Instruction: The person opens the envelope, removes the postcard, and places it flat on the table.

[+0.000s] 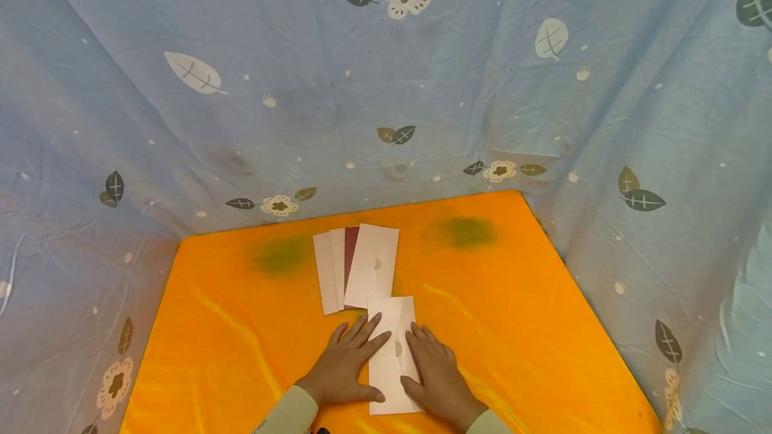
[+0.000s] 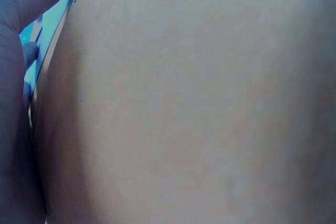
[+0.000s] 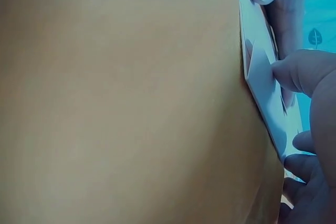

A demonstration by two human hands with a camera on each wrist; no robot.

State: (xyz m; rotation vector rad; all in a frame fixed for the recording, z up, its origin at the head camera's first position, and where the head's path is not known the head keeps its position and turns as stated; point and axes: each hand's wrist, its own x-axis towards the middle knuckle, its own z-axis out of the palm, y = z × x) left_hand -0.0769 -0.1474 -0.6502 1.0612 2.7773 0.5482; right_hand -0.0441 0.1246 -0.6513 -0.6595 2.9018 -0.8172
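Observation:
A pale pink paper envelope [image 1: 386,380] with a small half-round tab lies lengthwise at the front of the orange cloth. My left hand [image 1: 344,365] lies along its left side, fingers stretched out, with index finger and thumb tip over the paper. On the right edge rests my right hand [image 1: 438,374], its fingers straight and its thumb across the lower part. In the right wrist view the envelope [image 3: 266,90] appears edge-on, with the right thumb [image 3: 302,72] touching it. Only a narrow strip of the left hand [image 2: 10,103] shows in the left wrist view.
Just beyond the envelope, several more pale envelopes [image 1: 370,266] lie fanned out, with a dark red one [image 1: 350,250] among them. The orange cloth [image 1: 512,300] bears two green patches near the back. Blue patterned curtains [image 1: 338,72] enclose the back and sides.

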